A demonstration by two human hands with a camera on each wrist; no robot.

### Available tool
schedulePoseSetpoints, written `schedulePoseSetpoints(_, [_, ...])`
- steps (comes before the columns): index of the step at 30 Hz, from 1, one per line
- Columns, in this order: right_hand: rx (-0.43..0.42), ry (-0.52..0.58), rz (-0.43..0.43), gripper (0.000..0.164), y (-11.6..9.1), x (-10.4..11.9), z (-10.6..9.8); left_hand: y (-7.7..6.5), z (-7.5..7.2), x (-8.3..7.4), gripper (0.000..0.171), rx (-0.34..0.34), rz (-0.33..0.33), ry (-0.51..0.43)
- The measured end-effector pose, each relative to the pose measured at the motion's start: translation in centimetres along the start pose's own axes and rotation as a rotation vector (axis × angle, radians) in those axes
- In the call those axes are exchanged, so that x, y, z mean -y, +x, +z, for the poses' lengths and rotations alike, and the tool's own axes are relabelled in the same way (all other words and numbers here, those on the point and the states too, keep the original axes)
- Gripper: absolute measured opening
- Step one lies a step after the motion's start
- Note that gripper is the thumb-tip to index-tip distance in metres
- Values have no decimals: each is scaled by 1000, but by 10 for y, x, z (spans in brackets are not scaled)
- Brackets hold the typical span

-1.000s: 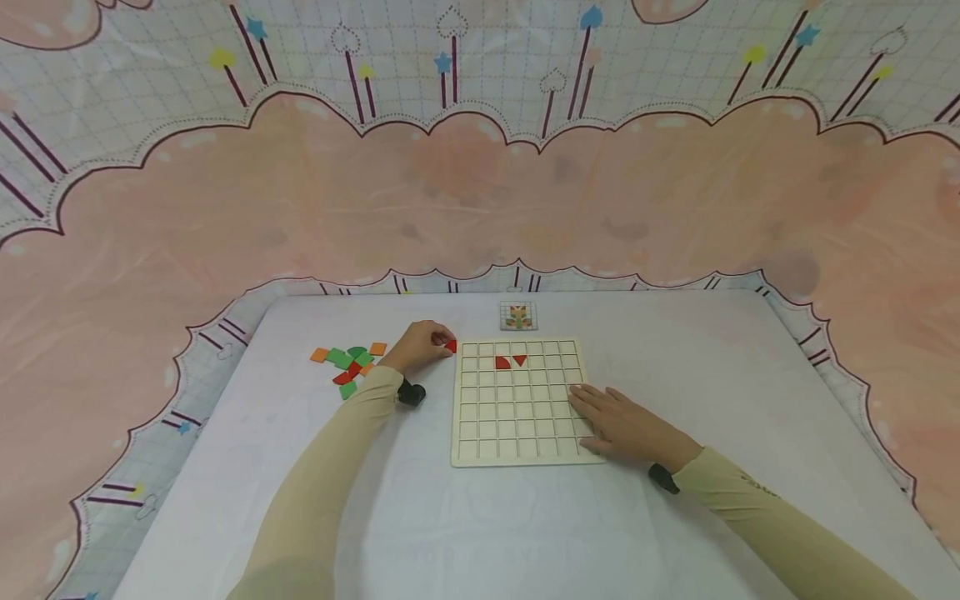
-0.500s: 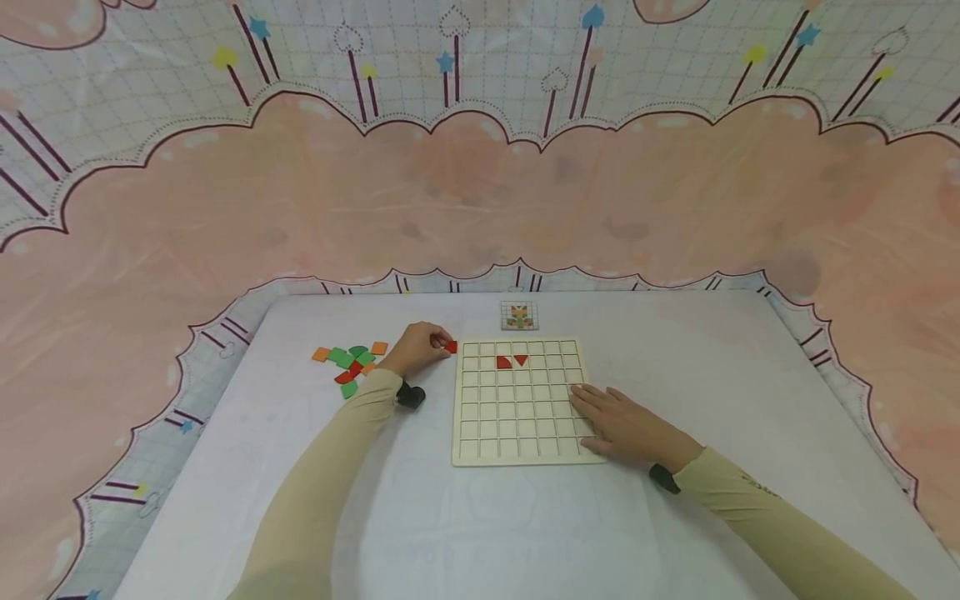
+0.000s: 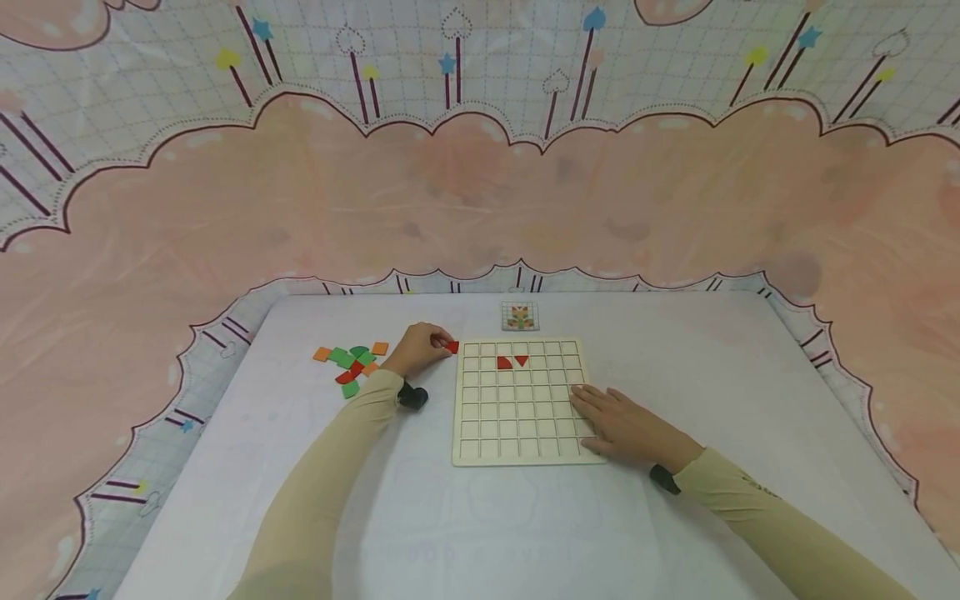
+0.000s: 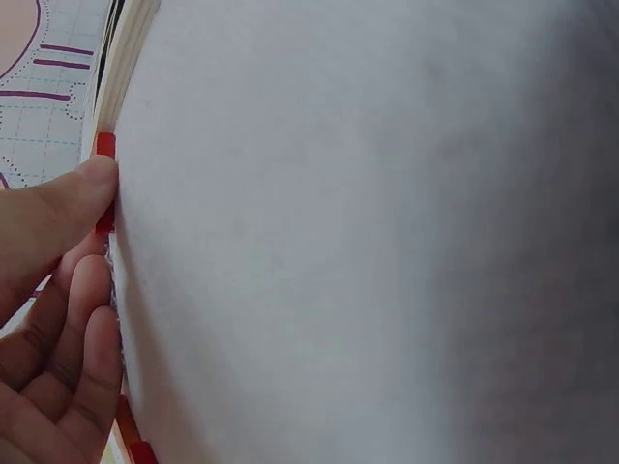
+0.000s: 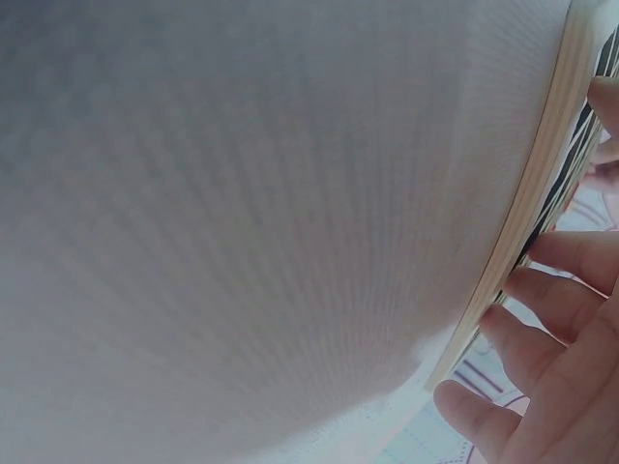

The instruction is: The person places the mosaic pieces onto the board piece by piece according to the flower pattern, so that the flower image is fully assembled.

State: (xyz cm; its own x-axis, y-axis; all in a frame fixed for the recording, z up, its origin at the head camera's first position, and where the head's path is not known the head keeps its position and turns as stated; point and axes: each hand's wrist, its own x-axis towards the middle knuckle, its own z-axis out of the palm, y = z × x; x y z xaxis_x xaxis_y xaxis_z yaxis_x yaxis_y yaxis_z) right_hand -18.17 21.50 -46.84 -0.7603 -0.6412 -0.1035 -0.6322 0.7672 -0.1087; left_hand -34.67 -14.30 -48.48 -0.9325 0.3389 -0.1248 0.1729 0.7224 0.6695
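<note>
At the upper left corner of the pale gridded board [image 3: 517, 417], my left hand [image 3: 416, 348] pinches a small red tile [image 3: 452, 347]. The left wrist view shows the thumb pressed over this red tile [image 4: 105, 145], close by the board's end, with the other fingers loosely bent below. On the grid lie a red tile with a curved side [image 3: 503, 363] and a red triangle [image 3: 521, 361], side by side in the upper rows. My right hand [image 3: 626, 425] rests flat over the board's right edge, fingers spread; the right wrist view has its fingertips along the wooden edge [image 5: 527, 208].
Left of the left hand is a loose pile of green tiles [image 3: 339, 357], orange tiles [image 3: 322, 354] and red tiles [image 3: 343, 377], some overlapping. A small picture card [image 3: 520, 316] with a coloured pattern lies beyond the board. A white cloth [image 3: 480, 533] covers the table.
</note>
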Motion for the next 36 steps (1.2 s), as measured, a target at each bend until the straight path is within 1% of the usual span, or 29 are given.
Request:
schedulePoseSetpoints(7, [7, 0, 5, 67, -1, 1, 0, -5, 2, -4, 20, -23, -19, -3])
schedulePoseSetpoints(12, [9, 8, 5, 67, -2, 2, 3, -6, 6, 0, 22, -58, -29, -47])
schedulePoseSetpoints(16, [4, -7, 2, 66, 0, 2, 5, -7, 7, 2, 25, -96, -35, -83])
schedulePoseSetpoints(18, [1, -14, 0, 66, 0, 2, 5, -9, 7, -2, 26, -112, -37, -93])
schedulePoseSetpoints(21, [4, -14, 2, 66, 1, 2, 4, -12, 7, -13, 28, -131, -33, -102])
schedulePoseSetpoints(24, [7, -8, 1, 67, 1, 1, 2, -13, 8, -24, 29, -153, -8, -106])
schedulePoseSetpoints(26, [7, -9, 1, 66, 1, 1, 2, -13, 9, -29, 28, -168, -3, -119])
schedulePoseSetpoints(31, [12, -7, 10, 67, 1, 1, 1, -13, 15, -43, 26, -177, -3, -164])
schedulePoseSetpoints(36, [4, -11, 8, 67, 0, 1, 0, -16, 22, -59, 26, -192, 4, -173])
